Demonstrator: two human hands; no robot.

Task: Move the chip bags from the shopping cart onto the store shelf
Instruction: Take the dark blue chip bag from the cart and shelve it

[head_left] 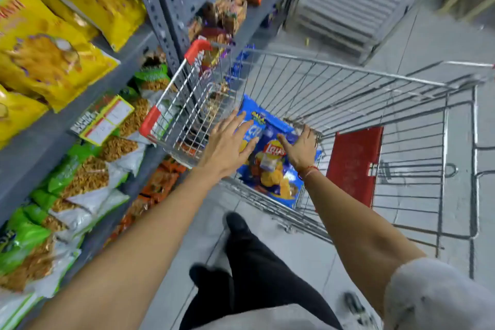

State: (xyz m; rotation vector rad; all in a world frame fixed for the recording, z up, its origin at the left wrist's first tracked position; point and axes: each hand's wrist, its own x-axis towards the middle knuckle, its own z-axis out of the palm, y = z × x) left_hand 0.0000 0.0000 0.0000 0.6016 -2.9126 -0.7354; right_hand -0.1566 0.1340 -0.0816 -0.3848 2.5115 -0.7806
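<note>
Head view looks steeply down into a shopping cart (348, 83) of thin silver wire, its grid walls tapering toward a red plastic flap (355, 163) and red corner bumpers. Inside, at the near end, lies a glossy blue chip bag (270, 169), crinkled foil printed with yellow crisps and a red-and-yellow logo; whether more bags lie beneath it cannot be told. Both bare arms reach down to it. Left hand (227, 147) is spread flat, fingers long and apart, hovering over the bag's left edge with the fingertips just at the foil. Right hand (300, 147) is also spread, thumb angled inward across the bag's upper right, fingers reaching over its far edge near the wire; a thin red thread circles that wrist. Neither hand has closed around the bag. Beside the cart on the left stands the store shelf (88, 94), grey perforated steel uprights and flat painted boards, stocked with puffy yellow snack bags (48, 56) above and green-and-white pouches (80, 182) showing golden nuts below. Pale smooth floor tiles (294, 254) lie underneath.
</note>
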